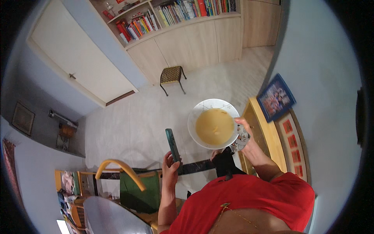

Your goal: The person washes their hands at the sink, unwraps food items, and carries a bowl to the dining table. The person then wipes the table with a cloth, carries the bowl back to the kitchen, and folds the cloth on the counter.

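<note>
In my right hand (247,136) is a white bowl (194,117) with a thin leafy pattern inside its rim. A cloudy yellow liquid (214,124) with a few pale bits fills much of it. Between my palm and the bowl sits a patterned cloth or mitt (242,139); my thumb rests at the rim. My left hand (171,166) grips a dark green smartphone (172,143) by its lower end, held upright and edge-on to me. The phone is left of the bowl and apart from it. What its screen shows is hidden.
A small woven stool (171,75) stands ahead, before the bookshelf cabinet (187,44). To my right, a wooden cabinet (270,137) bears a blue-framed picture (276,98). On the left are a curved wooden chair arm (122,169), a green seat (140,191), a round table (114,218) and a closed door (76,52).
</note>
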A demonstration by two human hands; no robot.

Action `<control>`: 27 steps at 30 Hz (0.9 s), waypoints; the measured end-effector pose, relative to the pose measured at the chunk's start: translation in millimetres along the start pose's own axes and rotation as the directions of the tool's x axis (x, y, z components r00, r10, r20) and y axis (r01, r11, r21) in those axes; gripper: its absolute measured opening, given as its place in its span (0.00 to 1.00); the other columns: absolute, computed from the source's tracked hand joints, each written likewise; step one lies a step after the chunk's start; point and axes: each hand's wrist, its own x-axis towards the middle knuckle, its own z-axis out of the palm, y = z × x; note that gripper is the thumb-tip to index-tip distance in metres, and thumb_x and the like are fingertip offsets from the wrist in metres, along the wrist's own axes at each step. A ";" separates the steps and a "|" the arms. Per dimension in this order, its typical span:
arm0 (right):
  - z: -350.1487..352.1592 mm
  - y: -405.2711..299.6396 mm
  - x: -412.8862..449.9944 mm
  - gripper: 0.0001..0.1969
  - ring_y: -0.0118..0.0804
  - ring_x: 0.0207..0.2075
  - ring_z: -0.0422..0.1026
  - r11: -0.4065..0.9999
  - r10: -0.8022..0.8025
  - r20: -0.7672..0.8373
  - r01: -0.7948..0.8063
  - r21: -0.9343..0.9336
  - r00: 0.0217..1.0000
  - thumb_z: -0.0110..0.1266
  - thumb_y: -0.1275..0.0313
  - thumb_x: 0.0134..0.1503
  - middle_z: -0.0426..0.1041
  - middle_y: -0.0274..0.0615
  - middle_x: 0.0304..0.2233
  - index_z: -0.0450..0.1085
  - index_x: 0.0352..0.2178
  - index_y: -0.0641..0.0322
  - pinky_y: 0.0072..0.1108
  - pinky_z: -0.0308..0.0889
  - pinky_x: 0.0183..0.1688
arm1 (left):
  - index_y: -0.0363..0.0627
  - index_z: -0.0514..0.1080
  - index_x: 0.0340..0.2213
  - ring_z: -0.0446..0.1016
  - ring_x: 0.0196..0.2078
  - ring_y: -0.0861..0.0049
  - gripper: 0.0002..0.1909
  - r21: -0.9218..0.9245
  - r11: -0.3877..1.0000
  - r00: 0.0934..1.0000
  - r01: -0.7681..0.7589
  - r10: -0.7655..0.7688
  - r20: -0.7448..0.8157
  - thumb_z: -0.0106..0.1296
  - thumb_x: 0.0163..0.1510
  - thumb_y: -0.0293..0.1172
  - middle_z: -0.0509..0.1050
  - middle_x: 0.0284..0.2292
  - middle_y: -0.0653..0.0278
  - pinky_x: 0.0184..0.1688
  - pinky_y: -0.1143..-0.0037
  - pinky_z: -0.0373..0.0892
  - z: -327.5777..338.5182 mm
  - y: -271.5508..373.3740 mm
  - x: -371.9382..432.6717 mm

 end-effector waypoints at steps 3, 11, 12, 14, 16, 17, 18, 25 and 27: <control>10.6 -30.9 72.4 0.19 0.34 0.36 0.68 1.000 -0.028 -0.018 0.028 0.000 0.999 0.49 0.60 0.46 0.67 0.42 0.34 0.63 0.37 0.62 0.23 0.64 0.40 | 0.37 0.55 0.47 0.67 0.38 0.74 0.33 -0.003 1.000 1.000 0.004 -0.004 0.000 0.52 0.37 0.25 0.67 0.36 0.59 0.40 0.75 0.64 18.4 14.8 94.7; 43.4 -129.2 271.3 0.11 0.28 0.44 0.62 0.978 -0.174 0.150 0.189 -0.090 0.973 0.41 0.66 0.55 0.63 0.33 0.39 0.61 0.40 0.56 0.22 0.57 0.48 | 0.36 0.54 0.48 0.67 0.36 0.75 0.32 0.098 0.995 0.999 0.013 -0.017 0.045 0.52 0.39 0.27 0.66 0.36 0.59 0.37 0.76 0.65 69.2 59.2 325.5; 44.0 -146.4 295.1 0.11 0.28 0.44 0.62 0.989 -0.149 0.146 0.151 0.002 0.978 0.41 0.66 0.55 0.62 0.34 0.40 0.60 0.40 0.56 0.22 0.57 0.48 | 0.37 0.54 0.47 0.67 0.35 0.76 0.32 0.113 0.993 0.999 0.017 -0.022 0.039 0.51 0.40 0.29 0.66 0.35 0.60 0.37 0.77 0.64 88.4 70.0 349.4; 31.9 -163.2 351.9 0.12 0.29 0.44 0.61 0.974 -0.224 0.169 0.228 -0.002 0.960 0.41 0.64 0.55 0.62 0.34 0.40 0.60 0.40 0.55 0.22 0.58 0.47 | 0.37 0.54 0.47 0.66 0.35 0.76 0.31 0.150 0.988 0.998 0.028 -0.037 0.056 0.51 0.40 0.28 0.66 0.35 0.60 0.36 0.78 0.64 110.6 79.0 412.2; 42.1 -186.1 383.7 0.13 0.30 0.44 0.62 0.973 -0.231 0.100 0.228 0.043 0.968 0.42 0.63 0.54 0.62 0.36 0.40 0.61 0.39 0.57 0.23 0.59 0.46 | 0.38 0.55 0.47 0.66 0.33 0.78 0.30 0.149 0.989 0.998 0.015 -0.025 0.065 0.51 0.41 0.27 0.66 0.34 0.61 0.34 0.79 0.64 126.1 76.3 472.3; 46.1 -200.8 395.5 0.15 0.31 0.43 0.63 0.969 -0.235 0.036 0.231 0.085 0.971 0.43 0.63 0.53 0.63 0.38 0.40 0.61 0.39 0.59 0.23 0.60 0.45 | 0.38 0.55 0.47 0.65 0.32 0.78 0.29 0.148 0.988 0.995 0.038 -0.052 0.090 0.51 0.41 0.26 0.66 0.34 0.61 0.34 0.79 0.64 137.6 80.0 501.4; 47.0 -219.0 412.0 0.15 0.31 0.43 0.63 0.965 -0.250 0.024 0.247 0.091 0.968 0.43 0.63 0.53 0.63 0.38 0.40 0.61 0.39 0.59 0.23 0.60 0.45 | 0.38 0.55 0.47 0.65 0.33 0.78 0.30 0.164 0.986 0.993 0.008 -0.027 0.116 0.51 0.40 0.26 0.65 0.34 0.61 0.34 0.79 0.64 152.3 84.2 534.2; 20.1 -338.7 514.2 0.28 0.38 0.41 0.65 0.929 -0.327 -0.181 0.351 0.117 0.927 0.46 0.59 0.47 0.64 0.47 0.40 0.58 0.46 0.66 0.30 0.63 0.42 | 0.38 0.58 0.45 0.65 0.34 0.78 0.29 0.328 0.931 0.929 -0.159 0.028 0.369 0.55 0.40 0.28 0.65 0.34 0.63 0.33 0.78 0.64 306.5 86.5 760.0; 19.0 -374.5 529.3 0.27 0.39 0.40 0.65 0.903 -0.325 -0.298 0.388 0.186 0.898 0.46 0.60 0.46 0.65 0.47 0.39 0.58 0.45 0.66 0.29 0.64 0.41 | 0.39 0.58 0.45 0.65 0.34 0.79 0.28 0.230 0.973 0.901 0.018 -0.116 0.419 0.55 0.41 0.30 0.65 0.33 0.63 0.32 0.78 0.63 377.4 92.4 800.7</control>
